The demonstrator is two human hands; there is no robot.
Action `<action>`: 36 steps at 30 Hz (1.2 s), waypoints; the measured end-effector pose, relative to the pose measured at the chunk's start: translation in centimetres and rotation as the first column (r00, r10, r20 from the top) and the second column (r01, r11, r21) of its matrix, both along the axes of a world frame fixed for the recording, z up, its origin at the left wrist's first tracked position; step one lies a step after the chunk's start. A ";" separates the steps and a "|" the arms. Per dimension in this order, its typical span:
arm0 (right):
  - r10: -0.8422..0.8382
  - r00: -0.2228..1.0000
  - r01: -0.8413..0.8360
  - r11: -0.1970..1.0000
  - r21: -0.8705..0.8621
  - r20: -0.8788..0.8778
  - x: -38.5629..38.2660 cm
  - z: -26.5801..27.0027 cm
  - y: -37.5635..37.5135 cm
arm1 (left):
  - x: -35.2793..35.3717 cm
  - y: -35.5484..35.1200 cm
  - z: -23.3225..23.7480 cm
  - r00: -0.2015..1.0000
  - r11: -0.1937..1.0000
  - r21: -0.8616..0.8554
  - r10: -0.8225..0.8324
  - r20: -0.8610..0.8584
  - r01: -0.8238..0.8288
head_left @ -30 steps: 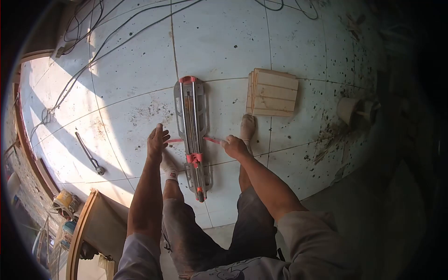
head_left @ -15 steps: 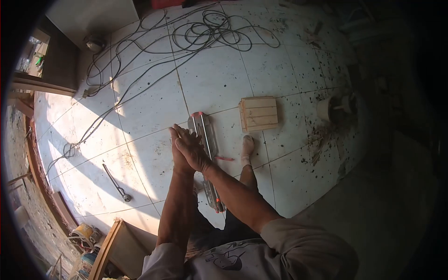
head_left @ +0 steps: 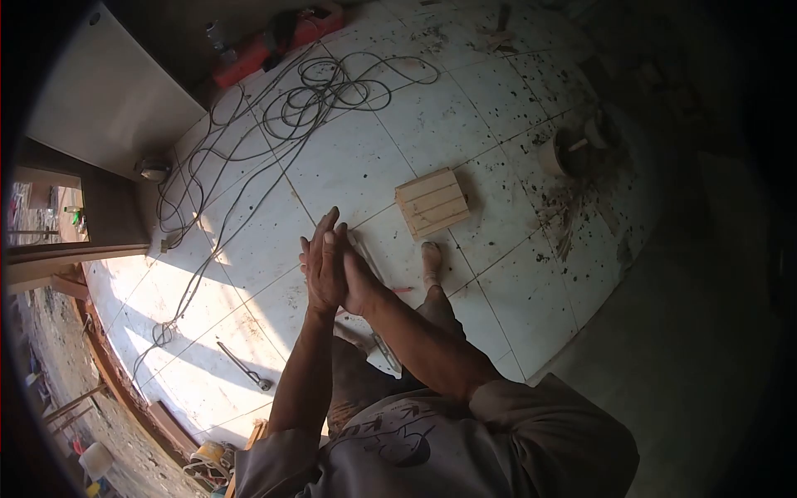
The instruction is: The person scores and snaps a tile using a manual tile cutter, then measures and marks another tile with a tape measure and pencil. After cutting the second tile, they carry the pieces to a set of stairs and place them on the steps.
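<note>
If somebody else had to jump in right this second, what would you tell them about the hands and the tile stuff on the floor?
Left hand and right hand: flat, pressed palm to palm, no grip on anything, raised above the floor.
Tile cutter: on the floor under the hands, mostly hidden; can't tell if a tile is in it.
Stack of tiles: on the floor beyond the cutter, apart from it.
Red stick: on the floor beside the cutter.
Done: things laid out. Left: stack not in hand.

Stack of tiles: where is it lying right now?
In the head view, the stack of tiles lies on the floor right of centre, just beyond the person's foot, up and right of the pressed-together left hand and right hand.
</note>
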State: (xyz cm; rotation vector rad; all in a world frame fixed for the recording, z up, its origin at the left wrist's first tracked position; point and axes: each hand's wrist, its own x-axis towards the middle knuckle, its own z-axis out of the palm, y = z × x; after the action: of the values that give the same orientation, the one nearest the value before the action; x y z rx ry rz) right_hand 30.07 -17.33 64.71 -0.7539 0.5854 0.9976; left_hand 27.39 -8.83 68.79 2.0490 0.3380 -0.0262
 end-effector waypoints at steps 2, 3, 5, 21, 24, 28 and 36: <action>0.043 0.988 -0.066 0.987 0.147 0.149 4.4 3.8 -2.1 | 1.6 -1.1 1.6 0.998 0.980 0.200 -0.037 0.051 0.026; 0.018 0.985 -0.047 0.984 0.169 0.170 6.5 4.6 -4.1 | 2.1 -1.4 1.2 0.992 0.987 0.160 0.053 -0.113 -0.034; 0.010 0.935 0.018 0.997 -0.078 0.353 11.2 5.4 -11.0 | 2.8 -0.3 -2.5 0.934 0.984 -0.060 0.139 -0.330 -0.168; 0.050 0.897 0.210 0.826 -0.523 0.438 27.3 6.2 -37.8 | 22.6 -14.9 5.8 0.958 0.907 -0.370 0.101 -0.269 -0.200; 0.042 0.889 0.217 0.839 -0.499 0.456 27.9 6.1 -36.7 | 26.7 -15.6 7.7 0.963 0.925 -0.341 0.080 -0.259 -0.168; 0.033 0.916 0.184 0.852 -0.490 0.401 28.8 5.4 -36.1 | 30.6 -16.6 7.5 0.966 0.921 -0.378 -0.011 -0.258 -0.090; -0.224 0.911 0.380 0.785 -0.490 0.347 33.1 4.9 -35.7 | 41.1 -14.6 2.9 0.918 0.876 -0.480 -0.216 -0.332 0.033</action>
State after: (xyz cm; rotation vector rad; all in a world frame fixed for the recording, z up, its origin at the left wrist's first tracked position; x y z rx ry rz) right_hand 63.16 -53.05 69.61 -1.2410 0.7368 0.3986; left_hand 68.50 -23.40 71.70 1.5683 0.3891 -0.5428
